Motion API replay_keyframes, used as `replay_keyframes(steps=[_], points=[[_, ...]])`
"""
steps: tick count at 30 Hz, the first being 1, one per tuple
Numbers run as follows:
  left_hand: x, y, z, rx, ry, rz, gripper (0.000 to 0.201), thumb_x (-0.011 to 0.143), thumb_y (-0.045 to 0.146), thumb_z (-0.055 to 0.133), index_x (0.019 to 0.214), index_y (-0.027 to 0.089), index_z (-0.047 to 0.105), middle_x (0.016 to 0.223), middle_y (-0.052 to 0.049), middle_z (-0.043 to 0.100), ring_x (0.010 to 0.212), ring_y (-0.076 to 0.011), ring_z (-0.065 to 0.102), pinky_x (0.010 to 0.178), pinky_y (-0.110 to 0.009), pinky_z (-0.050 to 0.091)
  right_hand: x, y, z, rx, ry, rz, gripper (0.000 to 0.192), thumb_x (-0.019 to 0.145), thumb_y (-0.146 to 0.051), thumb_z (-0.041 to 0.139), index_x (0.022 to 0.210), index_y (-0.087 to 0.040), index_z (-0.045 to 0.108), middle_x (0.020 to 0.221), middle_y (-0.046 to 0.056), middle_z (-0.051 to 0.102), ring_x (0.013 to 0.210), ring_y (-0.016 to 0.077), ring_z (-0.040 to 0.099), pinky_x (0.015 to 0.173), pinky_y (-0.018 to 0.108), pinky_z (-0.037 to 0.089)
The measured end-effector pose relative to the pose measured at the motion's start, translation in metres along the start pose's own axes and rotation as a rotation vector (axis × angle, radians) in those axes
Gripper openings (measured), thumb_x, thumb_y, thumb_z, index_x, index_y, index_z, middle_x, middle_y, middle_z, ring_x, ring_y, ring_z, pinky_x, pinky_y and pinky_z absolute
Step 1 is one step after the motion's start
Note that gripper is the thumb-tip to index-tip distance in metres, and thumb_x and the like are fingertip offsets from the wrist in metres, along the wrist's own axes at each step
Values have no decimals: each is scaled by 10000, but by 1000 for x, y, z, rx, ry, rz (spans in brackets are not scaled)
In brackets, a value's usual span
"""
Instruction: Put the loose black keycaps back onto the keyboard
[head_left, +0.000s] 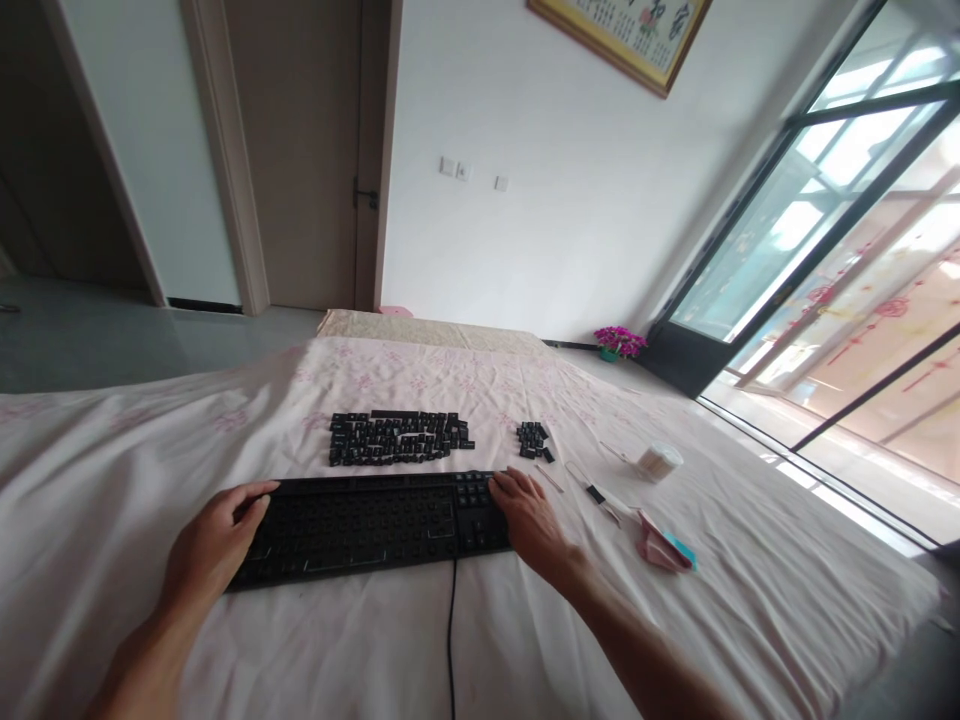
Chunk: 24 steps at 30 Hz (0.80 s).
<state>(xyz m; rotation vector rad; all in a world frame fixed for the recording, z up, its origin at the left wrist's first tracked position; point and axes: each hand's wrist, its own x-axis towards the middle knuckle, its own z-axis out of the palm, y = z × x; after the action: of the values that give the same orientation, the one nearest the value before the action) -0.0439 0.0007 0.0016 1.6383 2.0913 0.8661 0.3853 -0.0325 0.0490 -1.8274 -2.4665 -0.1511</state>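
A black keyboard (352, 525) lies on the patterned sheet, its cable (451, 630) running toward me. Most of its main section looks stripped of keycaps, while some keys remain toward the right end. My left hand (206, 545) grips the left end, thumb and fingers closed at the far corner. At the right end, my right hand (531, 515) holds the edge with its fingers bent over the top; its thumb is hidden. Just beyond the keyboard, a large group of loose black keycaps (397, 440) lies in rows. A smaller group of keycaps (532, 440) sits farther right.
To the right lie a thin stick (550, 479), a wire tool with a black handle (596, 494), a white round container (660, 461) and a folded pink and blue cloth (664, 545). The sheet (360, 650) is wrinkled. Purple flowers (619, 341) stand beyond it by the glass door.
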Motion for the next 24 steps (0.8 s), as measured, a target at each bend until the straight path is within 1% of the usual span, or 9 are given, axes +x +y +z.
replay_keyframes(steps=[3,5,6,8,10,13,15,18,24], points=[[1,2,-1,-15,-19,-23,340,862,391,464,1106,268,667,1169,-18,681,1014,-217,631,834,-285,459,9,22,-5,105,21,-36,621,755,-2,426,1271,-296,606,1315,26,594,1280,204,435,1055,360,344],[2,2,-1,-8,-23,-36,338,860,402,459,1092,276,671,1157,-13,685,999,-221,639,829,-291,464,22,45,-3,156,103,3,527,813,-38,411,1209,-286,656,1238,29,643,1205,184,504,1020,326,374],[2,2,-1,-4,-22,-42,337,858,408,458,1084,281,673,1144,-9,690,984,-222,644,821,-292,468,30,58,-2,170,145,55,470,841,-68,414,1174,-265,680,1200,35,663,1161,182,534,1000,311,387],[2,1,0,-2,-17,-49,332,854,419,457,1068,294,678,1118,-2,700,956,-221,654,804,-292,478,49,86,1,156,182,212,420,867,-108,418,1145,-247,700,1164,35,680,1116,185,561,967,296,403],[3,-1,1,-12,-11,-46,325,848,423,459,1054,302,679,1110,3,706,951,-224,658,797,-297,484,67,111,3,94,154,366,401,884,-147,425,1151,-269,698,1177,14,677,1119,185,558,932,276,410],[4,-2,2,-31,-9,-49,318,839,432,459,1039,315,678,1126,6,706,970,-237,658,822,-317,484,92,138,3,61,130,416,350,877,-190,468,1092,-279,730,1137,21,693,1130,208,544,904,272,401],[5,-2,3,-36,-16,-68,320,837,440,454,1039,323,673,1131,6,706,978,-245,660,841,-331,480,106,148,2,42,118,425,326,870,-211,491,1060,-297,741,1160,16,684,1156,221,519,899,281,390],[6,-3,4,-43,-34,-84,332,835,440,450,1062,316,658,1134,-3,705,998,-249,658,849,-335,475,123,154,4,5,95,429,303,868,-231,506,1035,-310,746,1184,22,671,1174,232,488,908,308,364],[9,-13,9,-50,-9,-64,316,835,447,452,1042,333,661,1132,9,703,1020,-246,651,868,-337,470,148,161,8,-65,24,421,244,835,-199,553,915,-260,775,1097,95,692,1131,250,472,919,349,300]])
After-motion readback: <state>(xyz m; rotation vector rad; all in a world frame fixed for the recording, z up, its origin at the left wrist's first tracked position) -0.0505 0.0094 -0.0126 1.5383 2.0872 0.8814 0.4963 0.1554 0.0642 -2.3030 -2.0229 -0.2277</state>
